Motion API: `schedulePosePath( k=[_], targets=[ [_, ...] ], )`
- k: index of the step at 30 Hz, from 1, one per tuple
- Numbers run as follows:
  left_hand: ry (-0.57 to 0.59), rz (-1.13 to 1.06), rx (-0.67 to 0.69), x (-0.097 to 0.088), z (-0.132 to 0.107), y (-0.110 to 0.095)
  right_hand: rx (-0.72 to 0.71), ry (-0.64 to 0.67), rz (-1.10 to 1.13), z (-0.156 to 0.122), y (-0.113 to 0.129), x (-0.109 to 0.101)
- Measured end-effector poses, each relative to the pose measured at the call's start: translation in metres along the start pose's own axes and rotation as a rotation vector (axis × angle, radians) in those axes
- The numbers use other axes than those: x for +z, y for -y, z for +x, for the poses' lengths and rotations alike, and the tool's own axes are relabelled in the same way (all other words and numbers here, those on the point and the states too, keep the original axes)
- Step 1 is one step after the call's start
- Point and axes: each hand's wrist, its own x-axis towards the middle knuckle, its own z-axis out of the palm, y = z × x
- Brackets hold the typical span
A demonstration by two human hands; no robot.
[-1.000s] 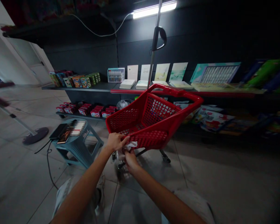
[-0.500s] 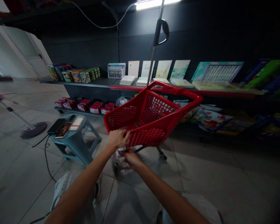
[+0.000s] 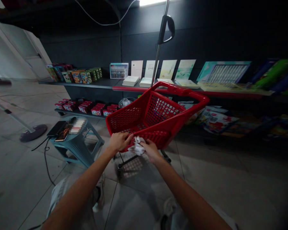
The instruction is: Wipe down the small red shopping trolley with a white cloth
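A red plastic shopping cart [image 3: 164, 132] with a perforated basket stands in front of me on its wheels. My left hand [image 3: 119, 141] is closed over the near left part of the basket's rim. In my right hand [image 3: 152, 150] is a crumpled white cloth [image 3: 137, 146], pinched in the fingers and held against the outside of the basket's near wall. The two hands are close together, with the cloth between them. A grey pole with a black handle [image 3: 166, 30] rises behind the cart.
Left of the cart, a blue-grey plastic stool [image 3: 80, 143] bears a black device and booklets, with a cable hanging down. Behind are dark shelves [image 3: 96, 83] with small boxes, books and snack bags. A round stand base [image 3: 33, 133] sits on the tiled floor.
My right hand has moved up and to the right with the white cloth, from below the left hand to the basket's side wall. My left hand remains on the rim.
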Motion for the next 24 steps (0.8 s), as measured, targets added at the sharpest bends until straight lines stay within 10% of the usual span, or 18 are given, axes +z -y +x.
schedulePosePath(
  k=[12,24],
  targets=[
    [-0.054,-0.012,0.025,0.004,0.0,0.005,-0.519,-0.712,-0.072,0.082,0.063,-0.149],
    [-0.083,-0.03,0.062,0.002,0.001,0.002,-0.583,-0.848,-0.169,0.092,0.05,-0.147]
  ],
)
